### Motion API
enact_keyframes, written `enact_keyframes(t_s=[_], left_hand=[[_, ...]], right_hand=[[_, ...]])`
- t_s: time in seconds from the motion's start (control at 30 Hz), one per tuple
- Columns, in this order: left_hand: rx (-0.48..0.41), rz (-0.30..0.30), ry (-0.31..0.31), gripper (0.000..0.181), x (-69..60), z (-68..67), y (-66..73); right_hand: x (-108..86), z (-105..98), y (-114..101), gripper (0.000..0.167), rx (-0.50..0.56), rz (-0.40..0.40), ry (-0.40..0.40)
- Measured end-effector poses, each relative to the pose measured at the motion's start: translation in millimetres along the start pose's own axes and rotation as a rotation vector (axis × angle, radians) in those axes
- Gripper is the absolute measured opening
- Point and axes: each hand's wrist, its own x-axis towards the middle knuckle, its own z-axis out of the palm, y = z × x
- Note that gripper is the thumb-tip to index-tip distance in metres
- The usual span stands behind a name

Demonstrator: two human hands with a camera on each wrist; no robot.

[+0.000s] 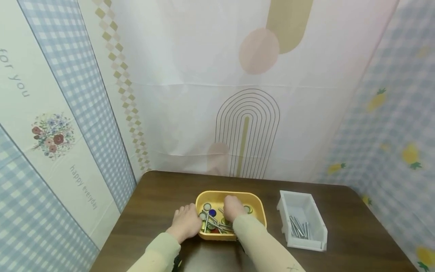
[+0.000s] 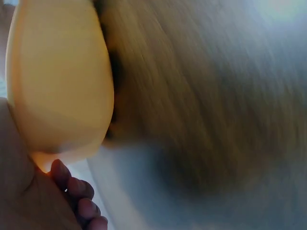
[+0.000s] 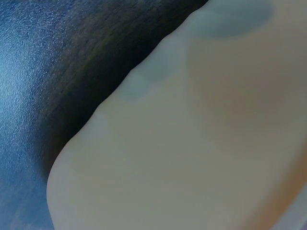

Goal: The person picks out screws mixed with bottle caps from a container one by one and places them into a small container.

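Note:
A yellow tray [image 1: 259, 206] holds metal bolts [image 1: 213, 218], round caps [image 1: 207, 206] and a blue cap [image 1: 212, 212]. My left hand [image 1: 186, 223] rests at its left end, thumb side against the wall; the left wrist view shows the tray's outer wall [image 2: 62, 76] beside the palm and loosely bent fingers [image 2: 86, 207]. Inside the tray, over the contents, is my right hand [image 1: 233, 208], its fingers bent downward and hidden from the head view. Whether it pinches anything cannot be told. In the right wrist view a pale, blurred surface fills most of the frame.
To the right of the yellow tray stands a white bin [image 1: 318, 223] with several long bolts [image 1: 299, 227] in it. Both stand on a dark brown wooden table [image 1: 153, 196]. Patterned cloths [image 1: 190, 124] hang behind and at both sides.

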Motion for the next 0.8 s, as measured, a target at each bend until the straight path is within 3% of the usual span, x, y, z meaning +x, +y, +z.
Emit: enact_keyframes(t_s=[0.2,0.33,0.5,0.8], left_hand=[[0.153,0.075,-0.021,0.024,-2.0,-4.6,-3.6],[0.186,0.086,-0.041,0.025,-0.7,-5.0,-3.9],[0.165,0.082,-0.022,0.023,-1.2,-0.3,-2.6],[0.137,0.067,-0.014,0.025,-3.7,-4.2,-0.9]], right_hand=[[0.3,5,2,0.025,0.005,-0.006,0.014],[-0.4,2,3,0.025,0.004,-0.030,0.037],[-2.6,-5,2,0.026,-0.016,-0.058,0.042],[3.9,-5,1,0.026,-0.026,-0.080,0.014]])
